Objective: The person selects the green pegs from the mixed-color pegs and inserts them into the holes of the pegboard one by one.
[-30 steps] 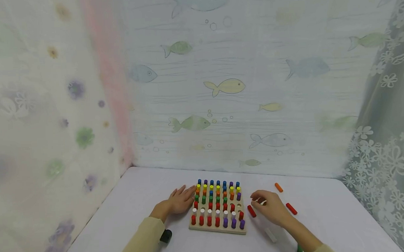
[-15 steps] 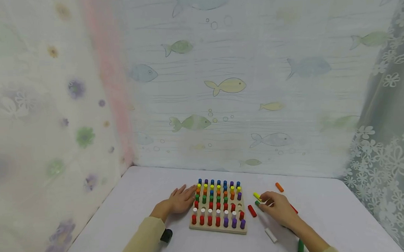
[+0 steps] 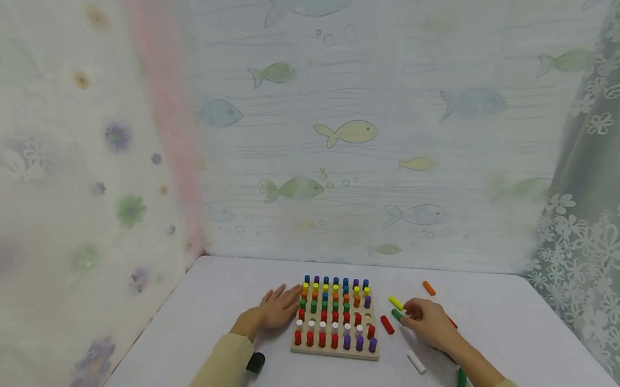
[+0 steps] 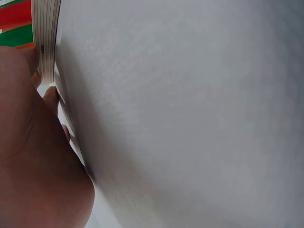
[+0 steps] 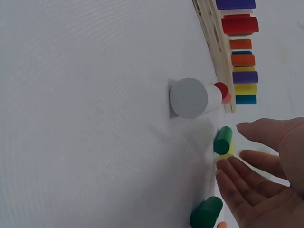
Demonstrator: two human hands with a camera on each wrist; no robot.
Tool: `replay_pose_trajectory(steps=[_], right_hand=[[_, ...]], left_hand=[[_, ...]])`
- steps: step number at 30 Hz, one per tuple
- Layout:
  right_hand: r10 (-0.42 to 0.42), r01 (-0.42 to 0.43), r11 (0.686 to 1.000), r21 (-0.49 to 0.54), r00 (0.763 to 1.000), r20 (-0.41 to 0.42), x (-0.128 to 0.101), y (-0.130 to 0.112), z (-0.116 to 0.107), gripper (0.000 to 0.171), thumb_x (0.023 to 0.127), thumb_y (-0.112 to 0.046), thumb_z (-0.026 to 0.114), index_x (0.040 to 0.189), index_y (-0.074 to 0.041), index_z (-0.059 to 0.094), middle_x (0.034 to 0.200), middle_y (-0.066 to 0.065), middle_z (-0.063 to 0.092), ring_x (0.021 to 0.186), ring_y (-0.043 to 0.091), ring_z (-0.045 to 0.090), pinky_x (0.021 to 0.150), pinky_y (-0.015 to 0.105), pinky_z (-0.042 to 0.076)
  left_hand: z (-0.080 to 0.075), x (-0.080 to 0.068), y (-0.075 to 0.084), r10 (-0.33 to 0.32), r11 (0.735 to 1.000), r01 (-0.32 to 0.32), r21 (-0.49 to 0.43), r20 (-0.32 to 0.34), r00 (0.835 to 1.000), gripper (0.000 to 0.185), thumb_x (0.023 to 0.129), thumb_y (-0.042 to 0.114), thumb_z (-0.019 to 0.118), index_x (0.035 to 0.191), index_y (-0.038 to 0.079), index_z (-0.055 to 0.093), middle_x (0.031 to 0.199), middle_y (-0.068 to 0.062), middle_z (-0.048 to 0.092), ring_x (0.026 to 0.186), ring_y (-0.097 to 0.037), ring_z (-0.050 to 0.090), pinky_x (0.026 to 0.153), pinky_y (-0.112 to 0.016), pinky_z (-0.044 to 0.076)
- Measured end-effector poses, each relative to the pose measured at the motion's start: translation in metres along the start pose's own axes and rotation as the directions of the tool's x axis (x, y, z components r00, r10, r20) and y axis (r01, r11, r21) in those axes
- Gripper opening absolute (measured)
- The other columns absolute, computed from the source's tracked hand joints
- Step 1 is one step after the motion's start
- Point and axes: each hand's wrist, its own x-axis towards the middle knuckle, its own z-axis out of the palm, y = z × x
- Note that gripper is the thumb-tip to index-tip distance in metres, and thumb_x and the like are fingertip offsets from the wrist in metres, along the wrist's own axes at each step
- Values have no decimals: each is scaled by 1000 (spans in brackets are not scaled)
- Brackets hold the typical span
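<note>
A wooden pegboard (image 3: 336, 354) holds rows of coloured pegs, with a few bare holes towards its right side. My left hand (image 3: 279, 308) lies flat with fingers spread, fingertips at the board's left edge. In the left wrist view it is beside the board's layered side (image 4: 45, 38). Right of the board, my right hand (image 3: 428, 321) is over the table, thumb and fingers apart. A green peg (image 3: 397, 315) and a yellow peg (image 3: 396, 302) lie right by its fingertips. The right wrist view shows the green peg (image 5: 223, 140) just beyond the thumb, nothing between the fingers.
Around the right hand lie a red peg (image 3: 387, 324), a white peg (image 3: 415, 362), an orange peg (image 3: 428, 288) and a larger green peg (image 3: 462, 380). Another red peg (image 3: 452, 322) is partly hidden behind that hand. A black object (image 3: 255, 362) sits by the left sleeve.
My right hand has moved right, away from the board. The green and yellow pegs, out of sight a second ago, now lie in view at its fingertips. My left hand has stayed put.
</note>
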Motion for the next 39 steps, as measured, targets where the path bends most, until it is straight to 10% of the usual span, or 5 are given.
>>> replay_pose_trajectory(steps=[39], right_hand=[[15, -13, 998, -60, 999, 28, 14, 2, 17, 12, 90, -6, 76, 101, -4, 72, 88, 0, 68, 79, 14, 60, 72, 31, 57]], left_hand=[[1, 0, 0, -2, 1000, 2, 0, 1, 1000, 58, 110, 40, 38, 163, 18, 29, 168, -5, 30, 157, -35, 15, 125, -59, 8]])
